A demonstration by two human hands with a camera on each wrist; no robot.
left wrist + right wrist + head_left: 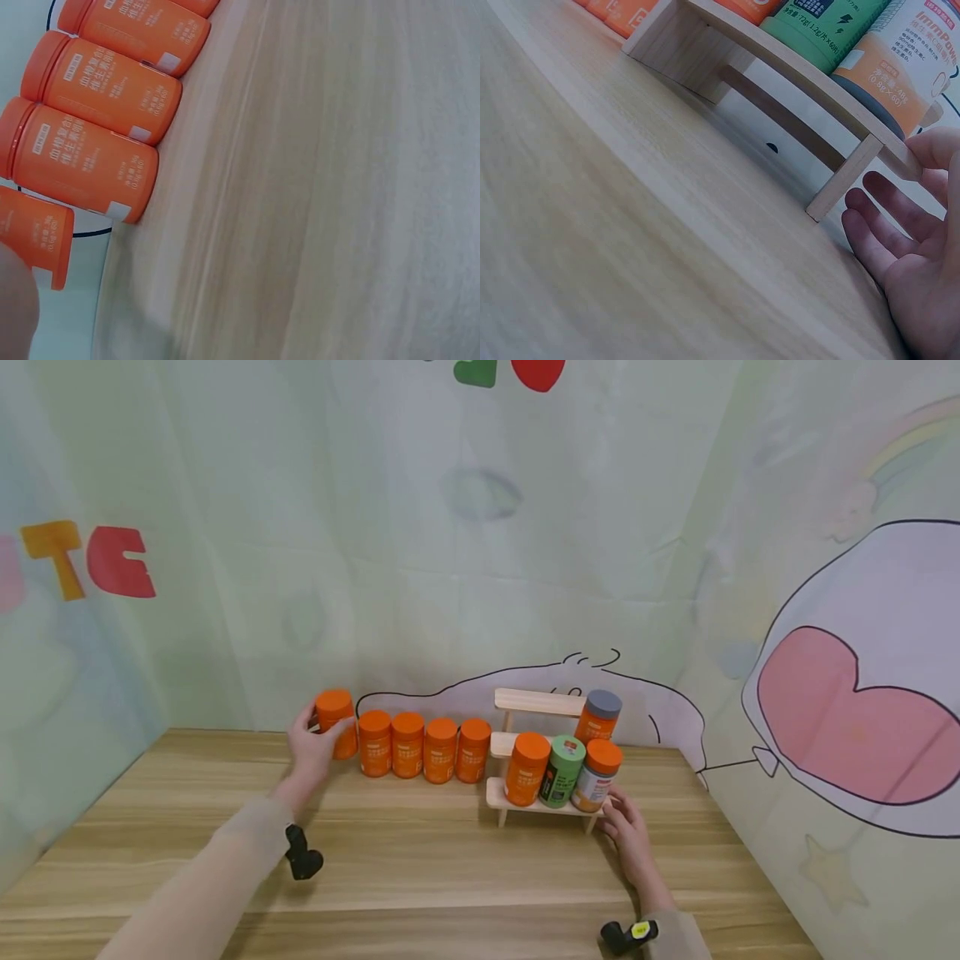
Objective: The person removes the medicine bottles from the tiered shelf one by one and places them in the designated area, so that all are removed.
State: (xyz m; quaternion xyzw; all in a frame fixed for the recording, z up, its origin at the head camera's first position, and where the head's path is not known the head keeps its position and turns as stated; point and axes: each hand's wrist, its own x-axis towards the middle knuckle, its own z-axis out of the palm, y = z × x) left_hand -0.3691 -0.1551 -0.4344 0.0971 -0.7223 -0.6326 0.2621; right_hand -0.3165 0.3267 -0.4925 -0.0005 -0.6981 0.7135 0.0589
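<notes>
At the left end of a row, my left hand (311, 750) grips an orange jar (335, 710) with an orange lid, thumb and fingers around its sides. In the left wrist view, part of the held jar (36, 234) shows beside the thumb. Its base is higher in the head view than those of the orange jars (407, 746) lined up to its right. My right hand (628, 837) pinches the right end of the lowest step of a wooden tiered stand (504, 793). On that step are an orange jar (527, 768), a green jar (562, 771) and a white-and-orange jar (597, 775).
A grey-lidded orange jar (601, 714) stands higher on the stand, at the right. The wood-grain table (420, 868) meets a printed cloth backdrop (420, 568) behind and at both sides. Black wrist devices (303, 856) are worn on both arms.
</notes>
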